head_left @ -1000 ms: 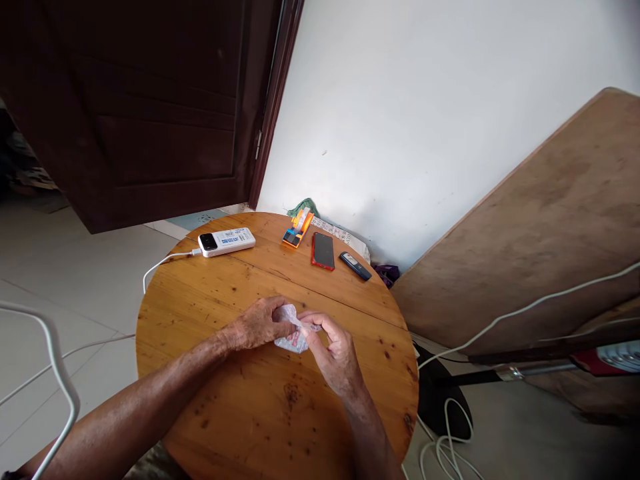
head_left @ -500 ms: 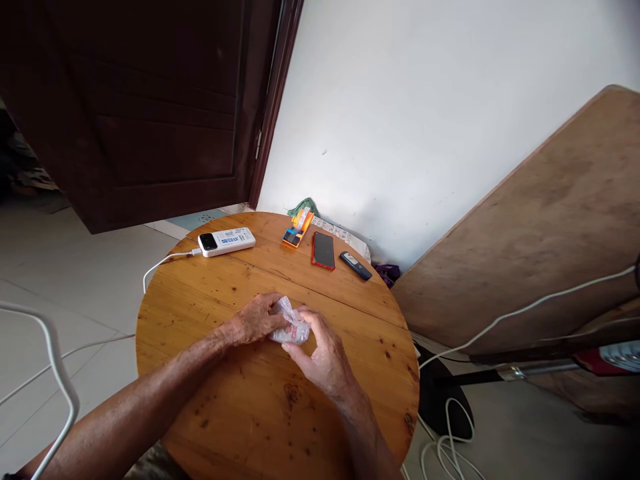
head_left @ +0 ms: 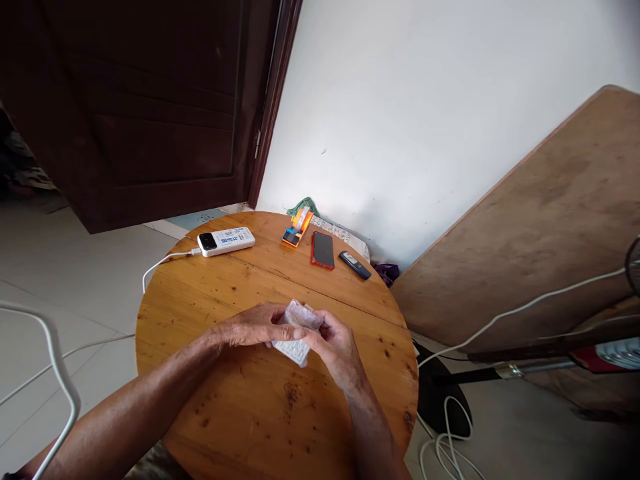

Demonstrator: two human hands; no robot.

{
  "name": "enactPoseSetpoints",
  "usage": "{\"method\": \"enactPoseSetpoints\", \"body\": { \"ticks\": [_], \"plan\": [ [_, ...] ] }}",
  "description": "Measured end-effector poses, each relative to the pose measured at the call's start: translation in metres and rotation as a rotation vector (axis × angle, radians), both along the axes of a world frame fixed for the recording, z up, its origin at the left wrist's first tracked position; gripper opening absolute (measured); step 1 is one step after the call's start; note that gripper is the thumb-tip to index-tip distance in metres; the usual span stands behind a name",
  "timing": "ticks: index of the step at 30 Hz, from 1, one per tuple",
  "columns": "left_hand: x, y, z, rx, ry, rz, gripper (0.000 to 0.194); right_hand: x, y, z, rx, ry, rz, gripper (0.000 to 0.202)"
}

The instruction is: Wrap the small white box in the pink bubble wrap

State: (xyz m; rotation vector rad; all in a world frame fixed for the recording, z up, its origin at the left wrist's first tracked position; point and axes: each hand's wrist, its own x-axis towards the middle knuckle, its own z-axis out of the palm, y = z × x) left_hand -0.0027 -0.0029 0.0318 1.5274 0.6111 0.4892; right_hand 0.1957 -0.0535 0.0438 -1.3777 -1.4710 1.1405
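Both hands meet over the middle of a round wooden table (head_left: 210,393). My left hand (head_left: 255,325) grips the left side of a small crumpled clear plastic packet (head_left: 296,331) with white contents. My right hand (head_left: 336,347) pinches the packet's right side, fingers curled over its top. The packet sits just above the tabletop; its lower white part shows between the two hands.
At the table's far edge lie a white power bank (head_left: 226,241) on a white cable, an orange pack (head_left: 297,229), a red-cased phone (head_left: 323,250) and a small dark device (head_left: 355,265). A wooden board (head_left: 540,227) leans at right; cables trail on the floor.
My right hand has shifted up and closed over the packet's top. The packet has turned, with its white lower part now showing between the hands.
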Motion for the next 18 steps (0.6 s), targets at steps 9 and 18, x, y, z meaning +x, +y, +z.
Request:
{"method": "enactPoseSetpoints", "body": {
  "ticks": [9,18],
  "plan": [
    [0.010,-0.003,-0.005,-0.266,-0.309,-0.018,0.060,0.006,0.000,-0.003,0.002,0.051,0.069,0.038],
    [0.011,-0.003,-0.007,-0.225,-0.284,0.070,0.050,0.009,0.000,-0.005,0.077,-0.035,0.040,0.036]
  ]
}}
